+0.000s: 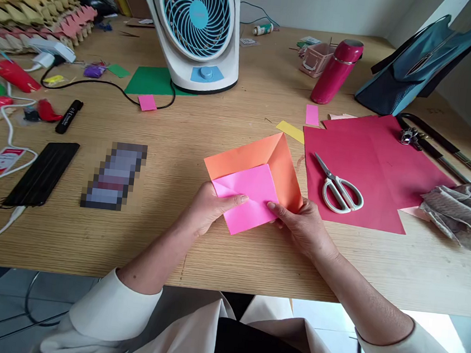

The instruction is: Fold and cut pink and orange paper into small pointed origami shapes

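Note:
Above the front part of the table, both my hands grip a bright pink square of paper (254,192) and a larger orange sheet (249,150) behind it. A crease runs down the middle of the orange sheet. My left hand (211,207) pinches the left side, its thumb lying across the pink paper. On the right, my right hand (298,219) presses its thumb on the pink edge, with its fingers behind the orange paper. White-handled scissors (337,187) lie to the right on a large dark pink sheet (363,162).
A white fan (204,72) stands at the back on a green sheet (144,81). Behind the scissors are a magenta flask (337,72) and a blue bag (410,77). Leftward lie a blurred phone (114,176), a black face mask (42,173), a marker (69,117) and cables.

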The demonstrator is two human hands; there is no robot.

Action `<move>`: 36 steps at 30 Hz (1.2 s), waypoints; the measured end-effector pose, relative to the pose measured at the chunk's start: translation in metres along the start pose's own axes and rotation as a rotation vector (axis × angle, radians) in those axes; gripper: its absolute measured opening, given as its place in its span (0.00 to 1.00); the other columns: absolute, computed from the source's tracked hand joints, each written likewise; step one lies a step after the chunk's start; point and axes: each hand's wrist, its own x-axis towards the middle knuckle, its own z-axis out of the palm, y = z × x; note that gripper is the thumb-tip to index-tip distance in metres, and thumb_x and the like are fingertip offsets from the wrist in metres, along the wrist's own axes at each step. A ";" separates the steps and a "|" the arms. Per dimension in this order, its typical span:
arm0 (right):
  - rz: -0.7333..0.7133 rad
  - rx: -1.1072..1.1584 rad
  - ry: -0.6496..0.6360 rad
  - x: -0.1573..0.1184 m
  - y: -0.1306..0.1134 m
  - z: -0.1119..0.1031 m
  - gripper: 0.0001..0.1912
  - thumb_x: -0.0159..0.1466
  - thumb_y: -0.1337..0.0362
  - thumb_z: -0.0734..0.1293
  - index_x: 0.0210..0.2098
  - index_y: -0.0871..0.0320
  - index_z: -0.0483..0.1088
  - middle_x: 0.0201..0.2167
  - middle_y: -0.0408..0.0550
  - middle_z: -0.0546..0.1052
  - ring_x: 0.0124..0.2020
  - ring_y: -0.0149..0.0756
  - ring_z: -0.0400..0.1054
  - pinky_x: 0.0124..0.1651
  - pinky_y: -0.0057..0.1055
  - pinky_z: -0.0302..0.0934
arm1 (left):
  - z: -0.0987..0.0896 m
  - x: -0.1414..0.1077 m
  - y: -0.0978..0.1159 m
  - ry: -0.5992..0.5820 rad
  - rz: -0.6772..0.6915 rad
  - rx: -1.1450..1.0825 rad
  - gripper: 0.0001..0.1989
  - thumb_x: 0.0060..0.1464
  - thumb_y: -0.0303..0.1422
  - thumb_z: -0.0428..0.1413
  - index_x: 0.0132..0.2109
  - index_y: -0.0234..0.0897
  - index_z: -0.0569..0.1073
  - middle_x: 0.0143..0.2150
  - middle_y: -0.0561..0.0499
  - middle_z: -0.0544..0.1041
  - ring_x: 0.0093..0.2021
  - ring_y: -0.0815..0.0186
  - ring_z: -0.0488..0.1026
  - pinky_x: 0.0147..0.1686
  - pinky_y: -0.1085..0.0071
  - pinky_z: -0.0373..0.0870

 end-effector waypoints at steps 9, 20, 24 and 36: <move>0.012 0.004 0.003 -0.006 -0.005 0.005 0.18 0.50 0.55 0.79 0.22 0.60 0.71 0.17 0.43 0.74 0.18 0.28 0.62 0.23 0.27 0.57 | 0.007 0.002 -0.012 0.185 0.114 -0.022 0.25 0.41 0.33 0.70 0.45 0.34 0.71 0.43 0.48 0.78 0.40 0.63 0.76 0.41 0.67 0.72; -0.022 0.069 0.069 -0.005 -0.003 0.007 0.19 0.49 0.54 0.80 0.22 0.58 0.71 0.17 0.43 0.74 0.18 0.30 0.64 0.22 0.29 0.60 | 0.009 -0.007 -0.010 0.233 0.553 0.388 0.11 0.57 0.32 0.60 0.30 0.40 0.65 0.29 0.56 0.68 0.32 0.69 0.67 0.36 0.72 0.66; -0.069 -0.013 0.057 -0.007 -0.002 0.006 0.19 0.52 0.51 0.78 0.22 0.58 0.70 0.18 0.44 0.74 0.18 0.32 0.63 0.22 0.31 0.58 | 0.006 -0.004 -0.004 0.108 0.466 0.429 0.05 0.59 0.32 0.57 0.41 0.40 0.78 0.42 0.51 0.80 0.46 0.62 0.74 0.50 0.68 0.68; -0.305 -0.044 0.031 -0.005 -0.010 -0.001 0.37 0.58 0.54 0.75 0.62 0.48 0.58 0.43 0.49 0.78 0.38 0.41 0.74 0.38 0.38 0.71 | -0.004 0.001 -0.008 0.028 0.324 0.340 0.14 0.60 0.34 0.58 0.53 0.40 0.79 0.57 0.48 0.78 0.60 0.59 0.72 0.61 0.64 0.65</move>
